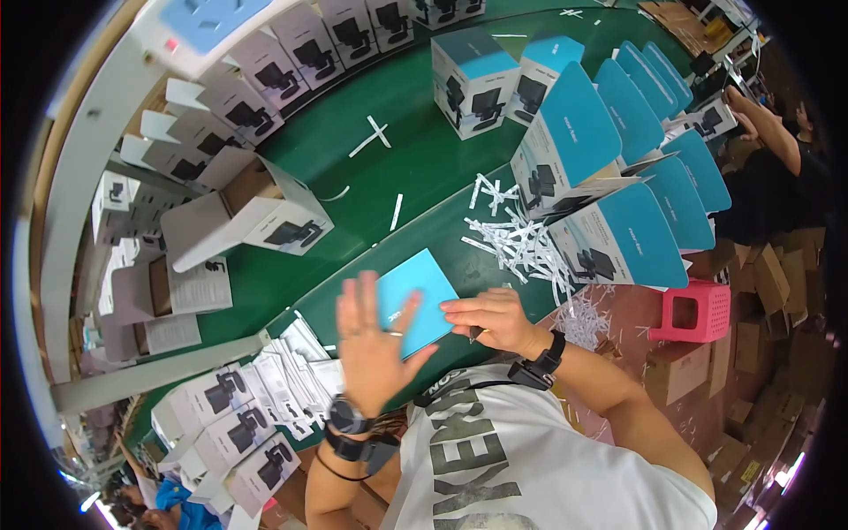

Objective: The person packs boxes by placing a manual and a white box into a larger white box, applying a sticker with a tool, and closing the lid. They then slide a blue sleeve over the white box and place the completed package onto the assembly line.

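Note:
A carton with a bright blue top [433, 274] sits on the green bench in front of me. My left hand [375, 340] is over its left side, fingers stretched out and apart, slightly blurred; it wears a ring. At the carton's right edge is my right hand [496, 320], its fingers drawn together and the fingertips against the edge. Something small and dark shows under those fingers, too little to name. Beyond the carton, to the right, lies a pile of white paper strips [521, 243].
Several cartons with raised blue flaps [632, 221] stand at the right. Folded white leaflets [287, 375] lie at the left beside printed cartons [238, 433]. An open carton [274, 208] is on the green conveyor [344, 238]. A pink stool [698, 309] stands on the floor; a co-worker's arm [768, 128] is at far right.

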